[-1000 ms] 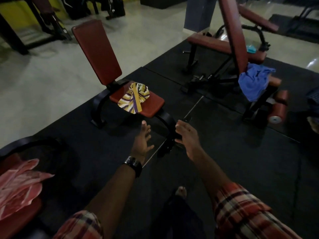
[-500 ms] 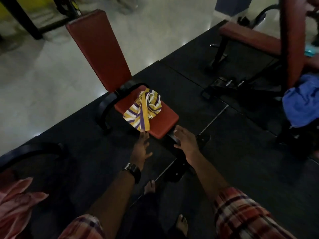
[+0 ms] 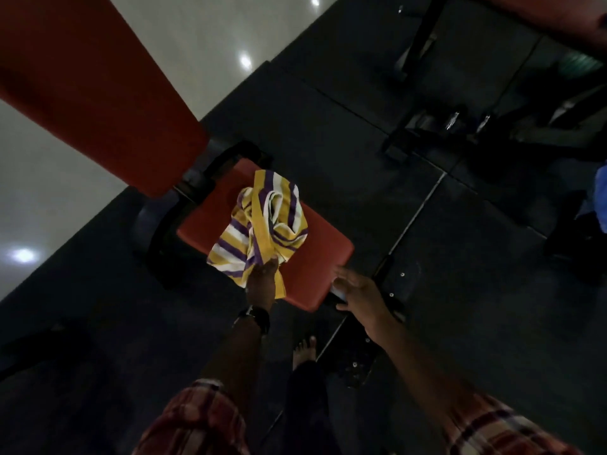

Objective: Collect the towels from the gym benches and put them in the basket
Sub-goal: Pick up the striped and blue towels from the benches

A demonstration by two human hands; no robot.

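1. The towel [image 3: 266, 224] lies bunched on the bench seat [image 3: 315, 264], its near end hanging over the seat's front edge.
2. The backrest [image 3: 92, 87] rises behind and left of the seat.
3. The left hand [image 3: 261, 284] is on the towel's near end.
4. The right hand [image 3: 358, 289] is at the seat's near right corner, apart from the towel.
5. A second bench frame [image 3: 427, 126] stands to the far right on the floor mat [image 3: 460, 290].
6. A bare foot [image 3: 303, 351] rests on the mat between the two arms.

We have one view only: head-worn wide-angle camera, pitched steeply down and forward from standing height. It sits close over the red padded bench seat [image 3: 305, 257], with the red padded backrest [image 3: 88, 83] looming at upper left. Black rubber floor mats [image 3: 476, 307] fill most of frame; edges bend.
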